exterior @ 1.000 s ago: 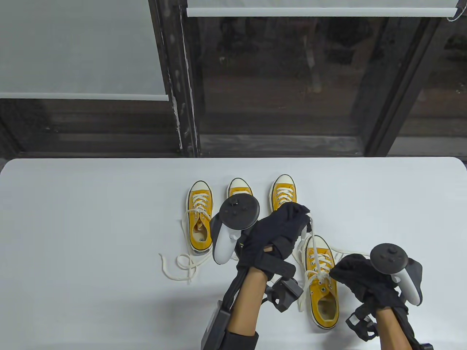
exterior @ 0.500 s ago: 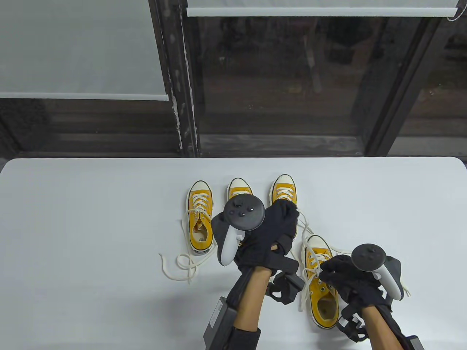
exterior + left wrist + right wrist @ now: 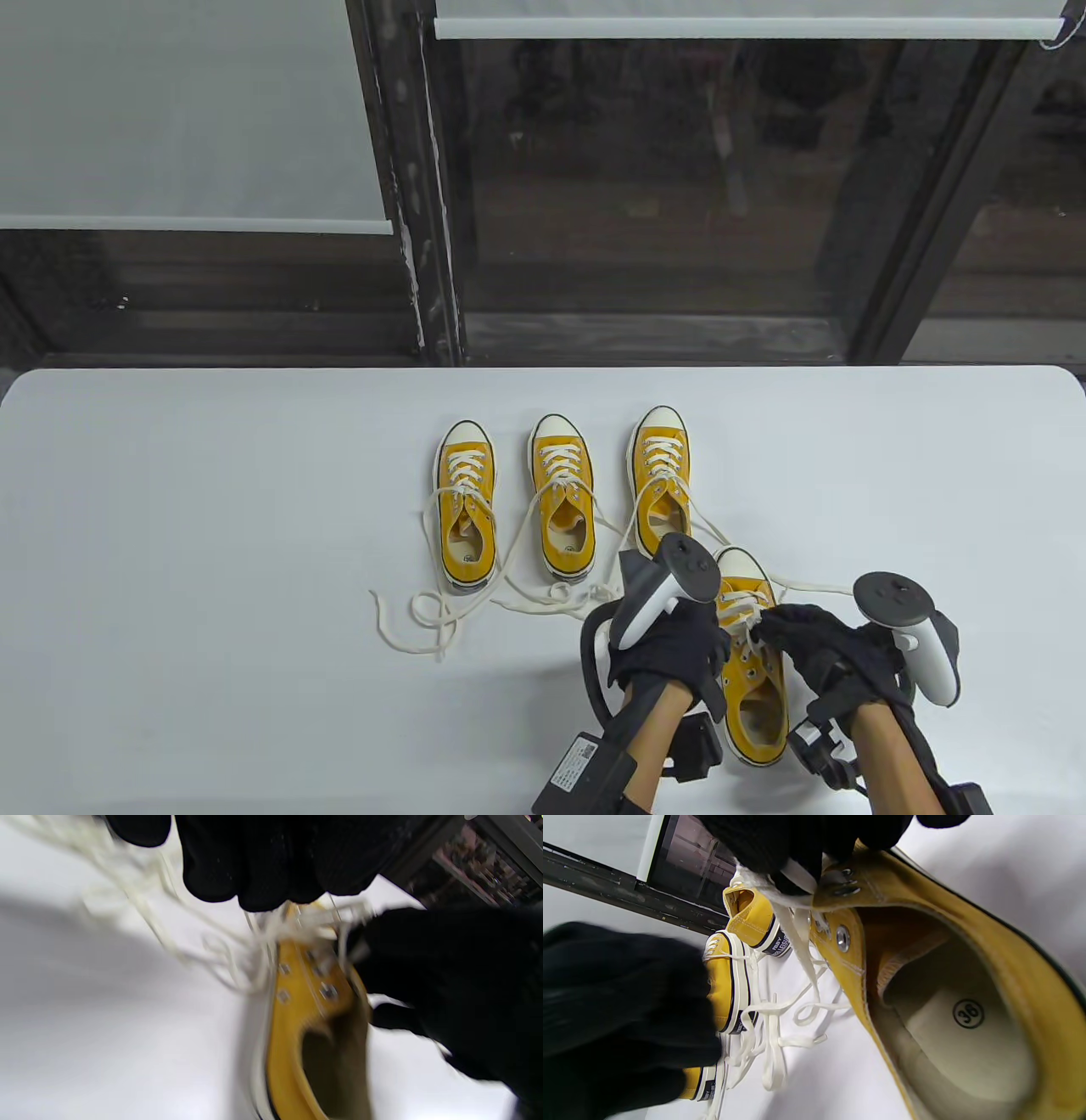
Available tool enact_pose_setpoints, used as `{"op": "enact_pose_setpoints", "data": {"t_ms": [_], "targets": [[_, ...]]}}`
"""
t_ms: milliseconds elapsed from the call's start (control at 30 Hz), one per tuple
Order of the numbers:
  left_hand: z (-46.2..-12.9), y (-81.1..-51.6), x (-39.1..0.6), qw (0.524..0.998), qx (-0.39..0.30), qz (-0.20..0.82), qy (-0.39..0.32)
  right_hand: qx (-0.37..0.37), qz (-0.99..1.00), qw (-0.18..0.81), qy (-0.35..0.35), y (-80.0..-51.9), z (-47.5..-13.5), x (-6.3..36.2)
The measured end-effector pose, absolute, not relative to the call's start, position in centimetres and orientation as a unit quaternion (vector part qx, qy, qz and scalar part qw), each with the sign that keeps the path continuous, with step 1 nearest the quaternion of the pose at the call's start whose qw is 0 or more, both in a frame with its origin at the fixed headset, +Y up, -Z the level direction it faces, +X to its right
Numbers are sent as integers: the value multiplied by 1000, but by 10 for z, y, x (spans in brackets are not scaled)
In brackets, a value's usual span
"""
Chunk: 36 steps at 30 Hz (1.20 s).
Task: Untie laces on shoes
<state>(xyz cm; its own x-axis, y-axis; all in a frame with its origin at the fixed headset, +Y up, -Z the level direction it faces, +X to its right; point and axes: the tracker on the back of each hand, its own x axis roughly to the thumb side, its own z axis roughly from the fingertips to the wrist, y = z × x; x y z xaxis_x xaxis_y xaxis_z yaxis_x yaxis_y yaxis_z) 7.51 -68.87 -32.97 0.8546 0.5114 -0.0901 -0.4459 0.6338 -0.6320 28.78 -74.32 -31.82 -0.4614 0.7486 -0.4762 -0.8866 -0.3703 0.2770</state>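
Lower right of the table view: right hand pinches nearest yellow sneaker's white lace; left hand curled beside it, its grasp unclear.

You've got a white counter, a dark window frame behind it, and two white roller blinds partly down.
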Motion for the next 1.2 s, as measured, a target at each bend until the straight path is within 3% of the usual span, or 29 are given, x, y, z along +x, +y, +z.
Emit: {"op": "enact_pose_setpoints", "data": {"t_ms": [133,233,433,600,900,1033,1200], "targets": [[-334,-712,96,892,-331,304,-49,-138,801,523,258,-744,-318,290],[-337,-721,106,897,-347,270,-54,-142,791,538,255,-744,-317,293],[-339,-733,100,878,-359,315,-42,-149,785,548,246,-745,-316,298],[-339,-744,85,854,-360,375,-17,-199,860,431,186,-739,-312,300],[-338,-740,89,872,-347,342,-34,-138,842,473,222,-739,-315,295],[-337,-742,86,873,-343,348,-14,-166,883,400,181,-735,-314,295],[-335,-734,92,888,-329,318,-39,-151,881,411,177,-730,-312,294]]}}
